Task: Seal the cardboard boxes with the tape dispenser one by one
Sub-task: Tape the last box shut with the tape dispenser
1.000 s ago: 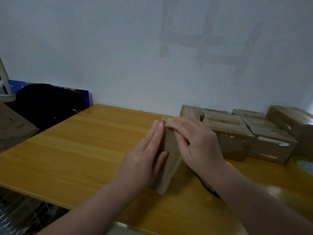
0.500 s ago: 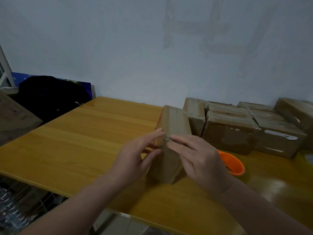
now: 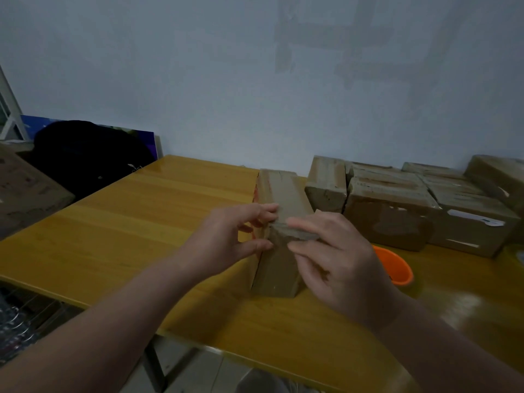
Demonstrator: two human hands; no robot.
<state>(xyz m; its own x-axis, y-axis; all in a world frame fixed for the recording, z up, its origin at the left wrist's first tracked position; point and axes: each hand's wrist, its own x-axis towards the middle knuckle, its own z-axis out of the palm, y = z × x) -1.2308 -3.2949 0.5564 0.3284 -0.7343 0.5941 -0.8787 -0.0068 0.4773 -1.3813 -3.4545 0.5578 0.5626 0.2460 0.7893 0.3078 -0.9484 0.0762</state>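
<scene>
A brown cardboard box [image 3: 283,191] stands on its narrow side at the middle of the yellow wooden table [image 3: 141,222]. Tape runs along its top and down the near face. My left hand [image 3: 226,239] grips the box's near top left corner, fingers on top and thumb on the front. My right hand [image 3: 340,265] pinches a strip of tape [image 3: 300,232] at the near top edge between forefinger and thumb. The orange tape dispenser [image 3: 397,265] lies on the table just behind my right hand, partly hidden by it.
Several taped cardboard boxes [image 3: 391,211] are packed together at the back right against the wall. A black bag [image 3: 85,154] and a large carton [image 3: 22,191] sit beyond the table's left end. The table's near edge runs below my forearms.
The box went from tilted under both hands to standing on the table. My hands slid down to its near top edge, and the view shifted so the orange dispenser shows.
</scene>
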